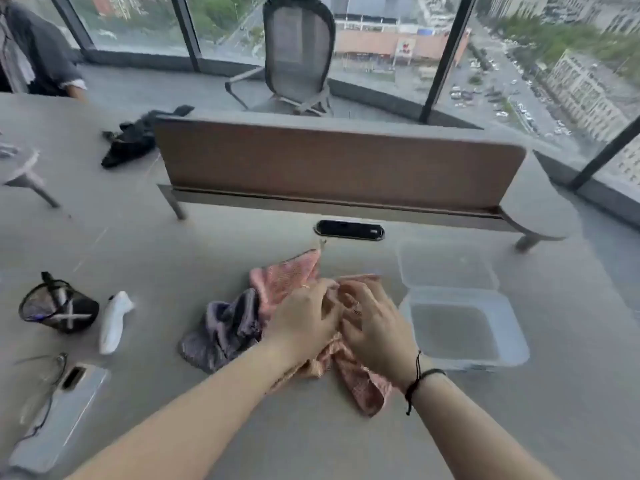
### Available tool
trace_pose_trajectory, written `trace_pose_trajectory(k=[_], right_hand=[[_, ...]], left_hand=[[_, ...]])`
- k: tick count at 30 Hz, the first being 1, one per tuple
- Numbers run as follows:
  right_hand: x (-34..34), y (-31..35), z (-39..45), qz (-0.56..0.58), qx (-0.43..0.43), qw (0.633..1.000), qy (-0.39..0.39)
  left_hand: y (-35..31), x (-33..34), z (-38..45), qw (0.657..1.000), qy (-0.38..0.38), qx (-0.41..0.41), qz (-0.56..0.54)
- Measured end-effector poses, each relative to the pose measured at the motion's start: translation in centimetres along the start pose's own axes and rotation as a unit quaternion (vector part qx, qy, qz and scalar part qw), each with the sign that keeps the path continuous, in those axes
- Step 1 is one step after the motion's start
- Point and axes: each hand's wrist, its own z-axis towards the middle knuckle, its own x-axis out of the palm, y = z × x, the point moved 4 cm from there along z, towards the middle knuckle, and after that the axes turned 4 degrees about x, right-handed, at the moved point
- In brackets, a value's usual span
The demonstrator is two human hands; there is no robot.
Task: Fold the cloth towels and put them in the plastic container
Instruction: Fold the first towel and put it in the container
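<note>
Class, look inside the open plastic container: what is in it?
The plastic container shows only its bare bottom; no towel is inside. Its lid lies open behind it, covering nothing within.

red sign (405,47) on distant mall (too blurred to read), no other lettering legible

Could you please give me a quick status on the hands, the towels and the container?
Both hands, left and right, on the pink towel, unfolded. Purple towel crumpled beside it. Container open, empty, path clear.
</note>
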Motion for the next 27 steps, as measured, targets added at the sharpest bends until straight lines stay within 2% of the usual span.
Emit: trace_pose_trajectory(k=[2,4,6,9,13,19,22,27], right_hand=[[4.3,-2.6,-1.1,-0.01,0.022,0.999,0.033],[8.4,-5.7,-3.1,-0.024,0.037,0.997,0.068],[11.8,-9.2,-4.3,-0.047,0.044,0.996,0.066],[14.9,-12.5,-4.9,-0.119,0.029,0.991,0.05],[16.3,-13.5,-5.1,-0.1,-0.018,0.995,-0.013],[16.6,-14.0,-5.6,-0.095,-0.087,0.983,-0.13],[17.2,-14.1,-6.0,-0.107,-0.115,0.978,-0.137],[17.9,-14.5,-5.9,-0.127,-0.125,0.978,-0.103]], left_hand=[[3.1,4.5,-0.9,1.0,0.013,-0.003,0.01],[6.0,9.0,-2.6,0.998,0.057,-0.014,0.027],[8.0,13.7,-3.9,0.997,0.069,0.006,0.031],[9.6,17.4,-4.3,0.993,0.005,0.062,0.099],[10.4,19.1,-3.3,0.988,-0.059,0.101,0.102],[10.8,19.6,-3.6,0.979,-0.086,0.14,0.119],[11.1,20.1,-3.8,0.979,-0.099,0.144,0.102],[11.8,20.8,-3.6,0.981,-0.094,0.123,0.118]])
